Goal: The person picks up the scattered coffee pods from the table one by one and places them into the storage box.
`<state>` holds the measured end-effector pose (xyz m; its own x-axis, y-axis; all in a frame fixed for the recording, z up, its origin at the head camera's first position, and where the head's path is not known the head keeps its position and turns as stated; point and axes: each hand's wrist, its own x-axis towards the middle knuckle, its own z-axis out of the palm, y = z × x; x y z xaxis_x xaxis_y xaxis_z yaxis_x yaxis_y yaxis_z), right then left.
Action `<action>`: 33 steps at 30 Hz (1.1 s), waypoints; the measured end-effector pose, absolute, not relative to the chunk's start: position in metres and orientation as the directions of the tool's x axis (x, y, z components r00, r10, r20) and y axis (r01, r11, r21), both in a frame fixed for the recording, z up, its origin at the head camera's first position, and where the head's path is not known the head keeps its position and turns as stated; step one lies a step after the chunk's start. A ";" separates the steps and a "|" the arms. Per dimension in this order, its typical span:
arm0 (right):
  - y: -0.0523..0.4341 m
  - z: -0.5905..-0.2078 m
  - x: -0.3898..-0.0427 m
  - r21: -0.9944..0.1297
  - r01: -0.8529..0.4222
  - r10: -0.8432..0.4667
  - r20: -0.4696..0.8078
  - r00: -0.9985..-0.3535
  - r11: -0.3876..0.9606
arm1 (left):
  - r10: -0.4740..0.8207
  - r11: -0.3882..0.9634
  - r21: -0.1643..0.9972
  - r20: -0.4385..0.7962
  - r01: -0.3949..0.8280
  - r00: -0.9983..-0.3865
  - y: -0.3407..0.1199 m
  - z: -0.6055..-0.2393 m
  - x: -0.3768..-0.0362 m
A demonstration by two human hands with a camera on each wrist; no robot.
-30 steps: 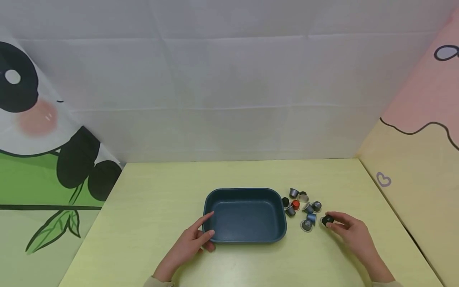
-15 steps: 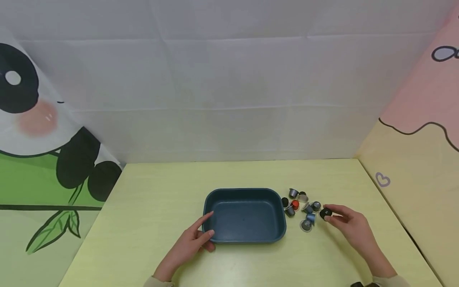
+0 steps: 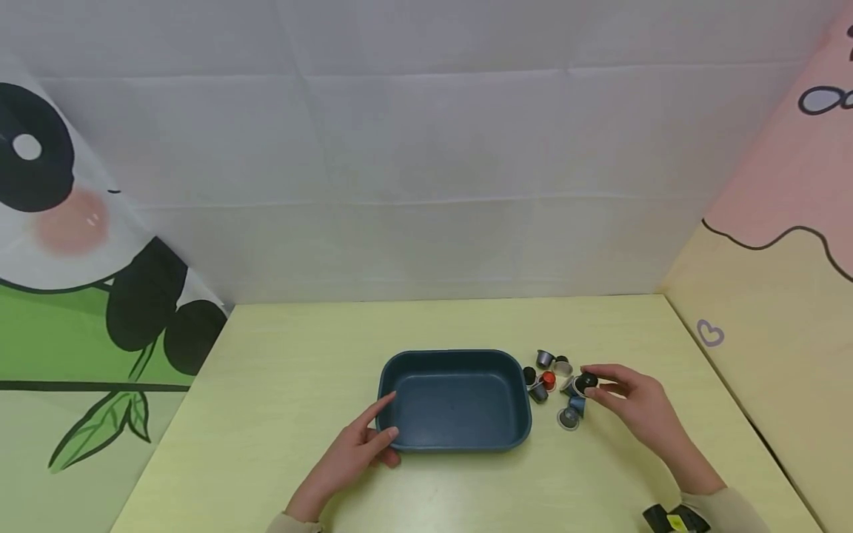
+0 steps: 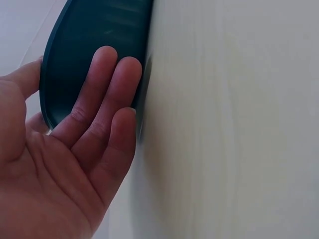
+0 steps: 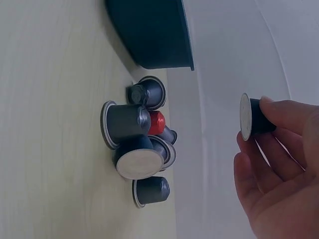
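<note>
A dark teal rectangular tray stands on the table. My left hand holds its near left corner, thumb and index finger over the rim; in the left wrist view the other fingers lie along the tray's outer wall. My right hand pinches a black coffee capsule between thumb and fingers, raised above the pile. In the right wrist view the held capsule lies on its side, pale lid facing left. Beneath and left of it lie several grey and blue capsules and a red one.
The loose capsules lie close to the tray's right side, a black one nearest the wall. A white cloth backdrop closes off the rear of the yellow table. At the right sleeve a black wrist device shows.
With the black capsule in its fingers, my right hand has moved left and farther back, up over the other capsules. My left hand and the tray have stayed in place.
</note>
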<state>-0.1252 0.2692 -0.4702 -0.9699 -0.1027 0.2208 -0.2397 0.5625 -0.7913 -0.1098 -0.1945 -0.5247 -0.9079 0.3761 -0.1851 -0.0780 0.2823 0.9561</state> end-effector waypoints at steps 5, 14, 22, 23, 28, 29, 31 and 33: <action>0.259 -0.466 -0.129 -0.789 -0.265 -0.139 0.227 -0.964 0.554 | 0.390 0.273 0.958 -0.188 -0.082 -0.901 -0.195 -0.526 -0.109; 0.236 -0.464 -0.139 -0.840 -0.263 -0.199 0.188 -0.962 0.475 | 0.386 0.289 0.954 -0.190 -0.077 -0.903 -0.195 -0.520 -0.109; 0.215 -0.461 -0.152 -0.830 -0.322 -0.283 0.208 -0.936 0.456 | 0.373 0.292 0.953 -0.195 -0.085 -0.907 -0.197 -0.526 -0.110; 0.213 -0.460 -0.154 -0.831 -0.324 -0.292 0.205 -0.934 0.452 | 0.372 0.290 0.953 -0.197 -0.087 -0.907 -0.197 -0.527 -0.110; 0.202 -0.457 -0.161 -0.833 -0.336 -0.331 0.197 -0.923 0.439 | 0.377 0.287 0.954 -0.200 -0.092 -0.904 -0.196 -0.527 -0.110; 0.199 -0.457 -0.163 -0.836 -0.336 -0.340 0.193 -0.920 0.434 | 0.379 0.288 0.953 -0.200 -0.090 -0.903 -0.196 -0.526 -0.110; 0.195 -0.456 -0.166 -0.844 -0.333 -0.360 0.182 -0.915 0.421 | 0.385 0.287 0.954 -0.197 -0.086 -0.902 -0.196 -0.526 -0.111; 0.190 -0.455 -0.168 -0.853 -0.329 -0.382 0.169 -0.909 0.406 | 0.387 0.286 0.955 -0.193 -0.082 -0.901 -0.195 -0.526 -0.111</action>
<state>-0.1681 0.1902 -0.4552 -0.9085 -0.3821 0.1690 -0.3293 0.4058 -0.8526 -0.1113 -0.1953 -0.5263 -0.9013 0.3875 -0.1935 -0.0822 0.2856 0.9548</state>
